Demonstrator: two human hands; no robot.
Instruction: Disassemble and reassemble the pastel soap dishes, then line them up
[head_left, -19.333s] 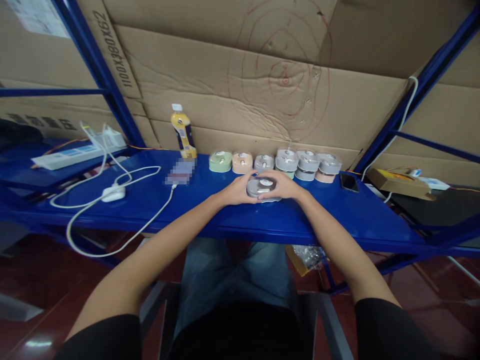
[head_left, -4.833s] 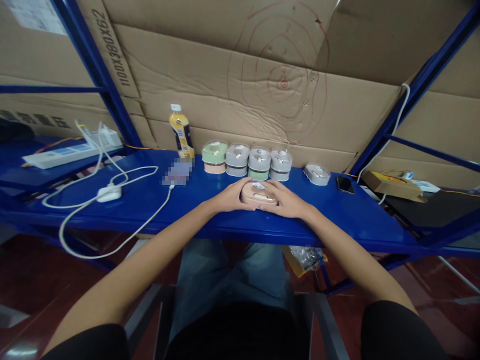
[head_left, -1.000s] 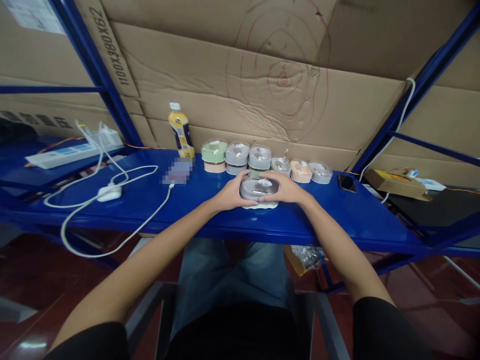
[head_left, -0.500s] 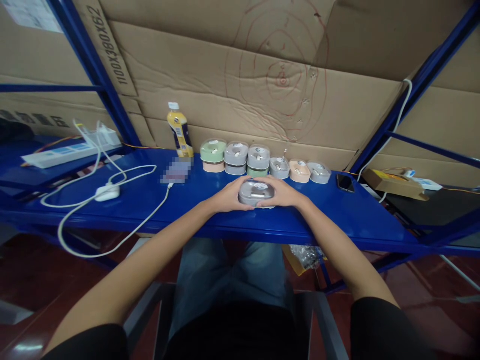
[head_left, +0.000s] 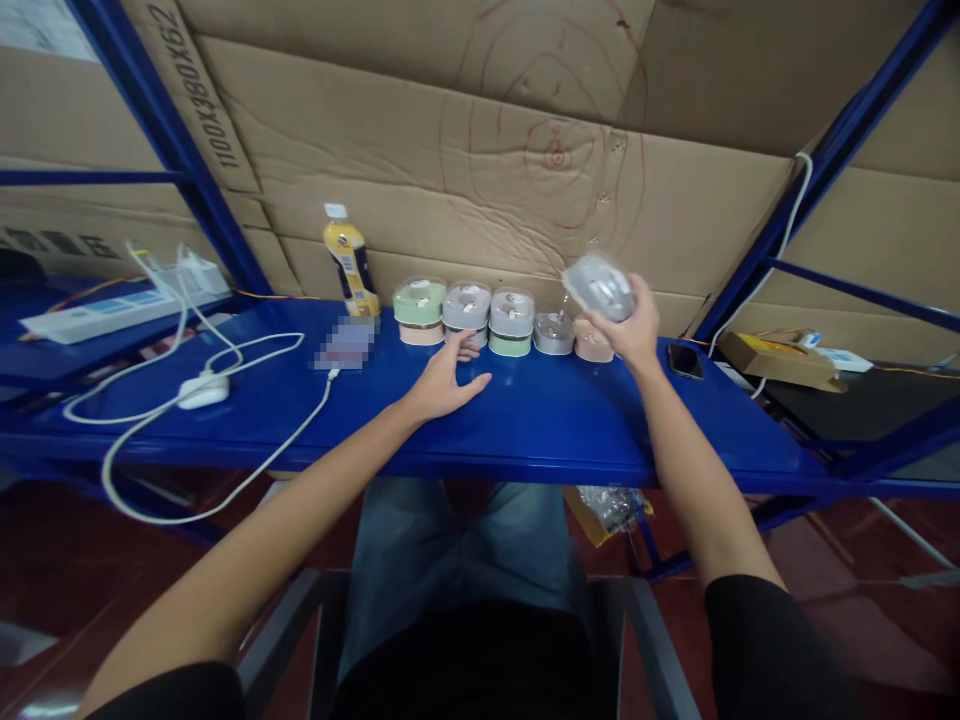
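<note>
My right hand [head_left: 636,325] grips a grey lidded box [head_left: 600,287] and holds it tilted in the air, above the right end of a row of similar boxes. My left hand [head_left: 448,382] is empty over the table, fingers apart, just in front of the stacks. Along the back stand a green box [head_left: 420,300] on a peach one, a grey box [head_left: 466,303] on another grey, and a grey box [head_left: 511,312] on a green one. To their right are a single grey box [head_left: 553,333] and a single peach box [head_left: 589,342], partly covered by the held box and my hand.
A yellow bottle [head_left: 351,262] and a blurred-out flat thing [head_left: 345,343] with a white cable stand left on the blue table [head_left: 525,425]. A charger [head_left: 202,390] lies farther left. A black phone [head_left: 685,361] lies right, near an open carton [head_left: 780,362]. Cardboard [head_left: 375,130] backs the table.
The grey box has moved from between both hands at the table's middle up and to the right, in my right hand alone. My left hand has let go and shifted slightly left.
</note>
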